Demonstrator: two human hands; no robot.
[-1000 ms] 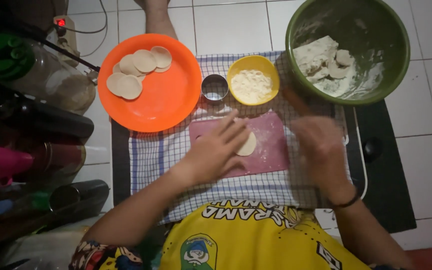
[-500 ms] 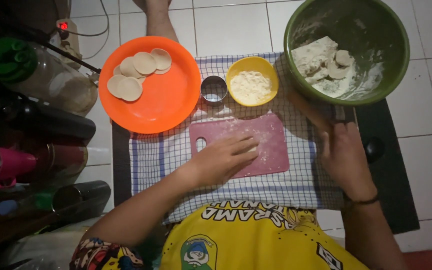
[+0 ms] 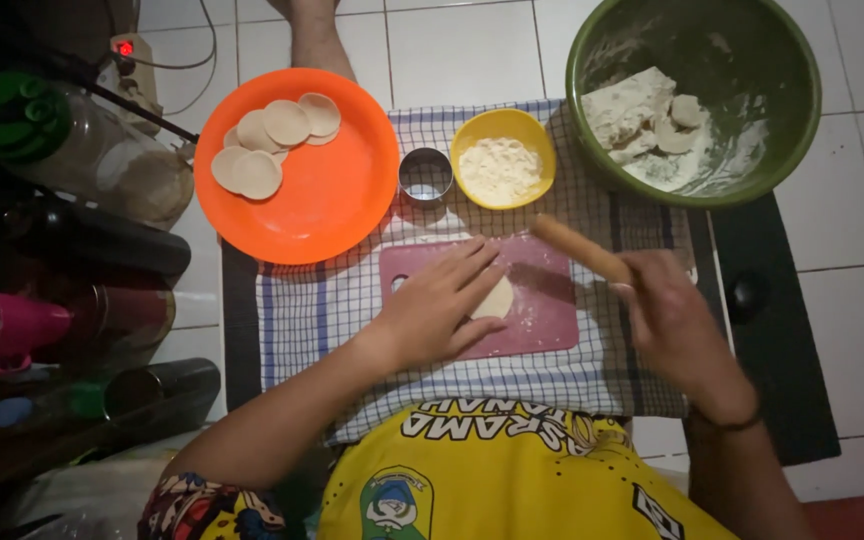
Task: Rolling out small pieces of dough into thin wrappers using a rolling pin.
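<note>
Fingers: left hand [image 3: 440,312] spread flat on dough [image 3: 497,299], right hand [image 3: 674,322] wrapped around pin [image 3: 580,249] | step: flattening judged | next: pin brought over dough on board [image 3: 548,318]

A: so where's the dough [image 3: 497,298]?
B: small pale flat piece on the pink cutting board [image 3: 552,320], partly covered by fingers.
A: and the rolling pin [image 3: 582,250]?
B: wooden, tilted, lifted above the board's right side.

One orange plate [image 3: 337,200], upper left, bearing five dough rounds [image 3: 286,122]. One yellow bowl [image 3: 503,125], one green bowl [image 3: 592,60], one metal ring cutter [image 3: 425,176], one pink board [image 3: 552,315], one rolling pin [image 3: 582,250].
</note>
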